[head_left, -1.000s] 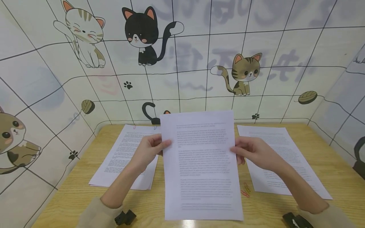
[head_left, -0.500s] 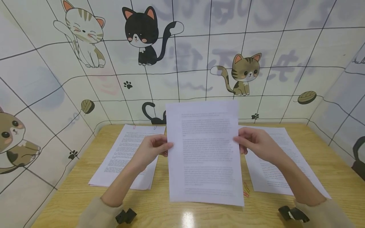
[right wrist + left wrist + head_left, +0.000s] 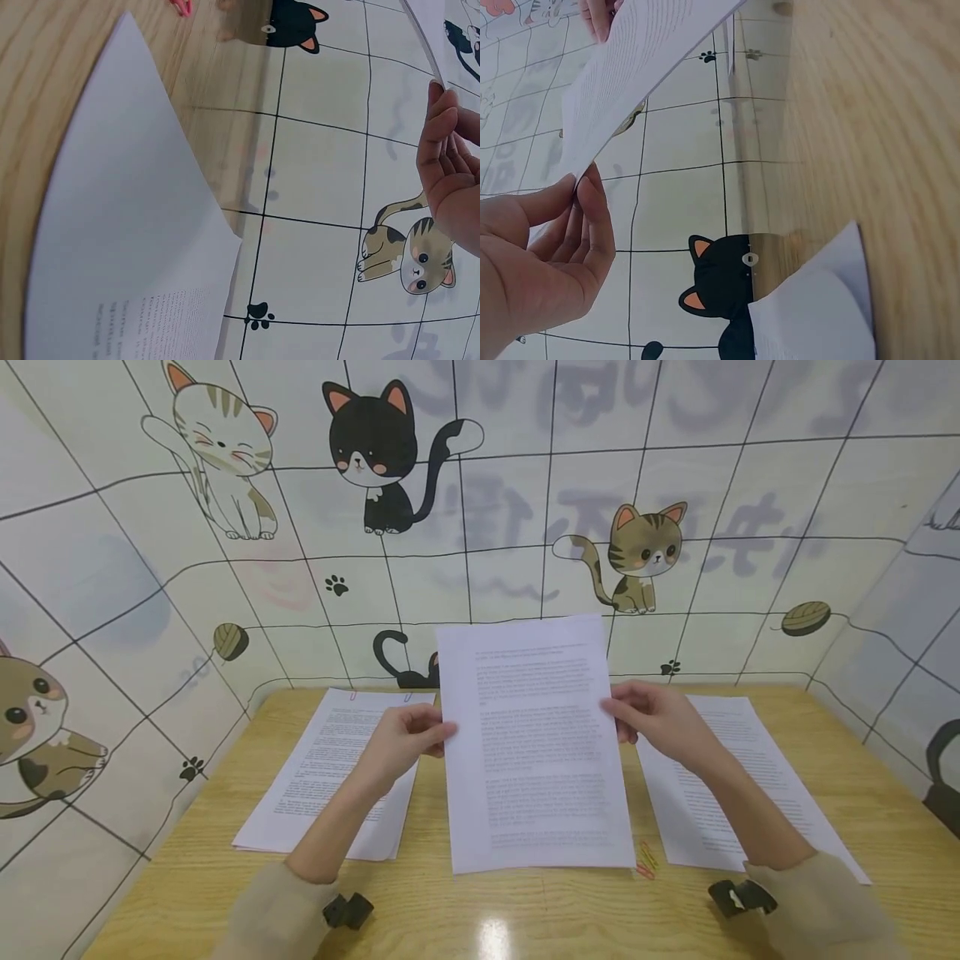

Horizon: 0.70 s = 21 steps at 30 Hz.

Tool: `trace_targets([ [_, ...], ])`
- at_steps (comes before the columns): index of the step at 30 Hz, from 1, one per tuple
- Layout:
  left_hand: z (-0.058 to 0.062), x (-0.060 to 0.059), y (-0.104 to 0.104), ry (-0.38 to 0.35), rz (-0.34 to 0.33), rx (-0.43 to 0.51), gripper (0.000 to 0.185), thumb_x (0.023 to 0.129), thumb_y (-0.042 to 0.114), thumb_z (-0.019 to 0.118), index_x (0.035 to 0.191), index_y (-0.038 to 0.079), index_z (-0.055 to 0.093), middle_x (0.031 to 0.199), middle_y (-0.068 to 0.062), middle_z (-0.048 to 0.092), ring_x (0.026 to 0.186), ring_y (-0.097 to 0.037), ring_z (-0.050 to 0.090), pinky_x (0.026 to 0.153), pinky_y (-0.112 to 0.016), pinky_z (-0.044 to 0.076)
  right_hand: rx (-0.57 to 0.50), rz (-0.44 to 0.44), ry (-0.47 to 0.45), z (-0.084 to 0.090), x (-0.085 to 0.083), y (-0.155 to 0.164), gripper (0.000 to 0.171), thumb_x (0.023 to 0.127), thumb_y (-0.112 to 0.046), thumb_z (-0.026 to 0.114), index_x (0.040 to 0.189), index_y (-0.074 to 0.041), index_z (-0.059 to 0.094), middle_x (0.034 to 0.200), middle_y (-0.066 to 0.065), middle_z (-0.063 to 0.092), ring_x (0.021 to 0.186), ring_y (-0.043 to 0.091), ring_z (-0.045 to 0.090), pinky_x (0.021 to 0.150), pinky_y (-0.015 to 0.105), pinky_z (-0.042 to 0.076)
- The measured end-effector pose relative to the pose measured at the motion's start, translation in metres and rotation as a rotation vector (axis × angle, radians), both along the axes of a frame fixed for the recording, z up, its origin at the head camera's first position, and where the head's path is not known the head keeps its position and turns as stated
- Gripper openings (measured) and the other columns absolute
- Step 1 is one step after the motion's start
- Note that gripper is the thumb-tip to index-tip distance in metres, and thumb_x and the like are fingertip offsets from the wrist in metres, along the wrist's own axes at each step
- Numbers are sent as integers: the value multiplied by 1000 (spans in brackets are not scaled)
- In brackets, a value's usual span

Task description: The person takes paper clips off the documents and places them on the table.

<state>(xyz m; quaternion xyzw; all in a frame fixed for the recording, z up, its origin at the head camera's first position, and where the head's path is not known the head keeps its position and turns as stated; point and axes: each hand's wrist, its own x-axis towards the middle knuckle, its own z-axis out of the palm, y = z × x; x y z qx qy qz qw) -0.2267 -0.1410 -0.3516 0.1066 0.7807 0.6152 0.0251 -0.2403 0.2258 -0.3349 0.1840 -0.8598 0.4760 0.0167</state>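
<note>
A printed sheaf of paper (image 3: 536, 743) is held upright above the middle of the table, its lower edge clear of the wood in the left wrist view. My left hand (image 3: 401, 743) pinches its left edge between thumb and fingers. On the opposite edge my right hand (image 3: 663, 722) pinches it the same way, slightly higher. In the left wrist view the left hand (image 3: 555, 247) grips the paper's edge, and the sheaf (image 3: 630, 82) looks several sheets thick. The right hand (image 3: 454, 165) shows its pinch in the right wrist view.
Left on the wooden table (image 3: 405, 910) lies a printed stack (image 3: 322, 768) with two paper clips along its top edge. More printed sheets (image 3: 720, 777) lie at the right. Loose red and yellow paper clips (image 3: 647, 862) rest between. A cat-patterned wall covering (image 3: 510, 577) rises behind.
Both hands have raised the sheaf off the table, and its bottom edge is higher in view. Over the last half second its top right corner has shifted left.
</note>
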Motion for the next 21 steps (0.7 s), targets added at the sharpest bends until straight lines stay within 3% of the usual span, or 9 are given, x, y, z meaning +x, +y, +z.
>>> trace_targets([
  [10, -1, -25, 12, -18, 58, 27, 19, 92, 7, 74, 105, -7, 72, 83, -7, 70, 71, -18, 64, 70, -29, 57, 15, -63, -16, 2, -16, -2, 27, 101, -18, 65, 112, 7, 64, 72, 9, 62, 63, 17, 58, 58, 25, 49],
  [15, -5, -32, 15, -57, 85, 24, 19, 91, 6, 75, 104, -6, 72, 83, -7, 69, 71, -18, 64, 71, -29, 58, 51, -98, -58, -7, -28, -4, 25, 101, -19, 65, 109, 5, 64, 71, 6, 63, 63, 16, 60, 60, 27, 51],
  [21, -13, -42, 15, -61, 102, -6, 19, 91, 6, 75, 105, -7, 72, 84, -8, 70, 68, -13, 63, 69, -26, 57, 92, -67, -98, -19, -42, -5, 22, 100, -16, 64, 105, 5, 63, 69, 6, 64, 62, 18, 60, 60, 30, 53],
])
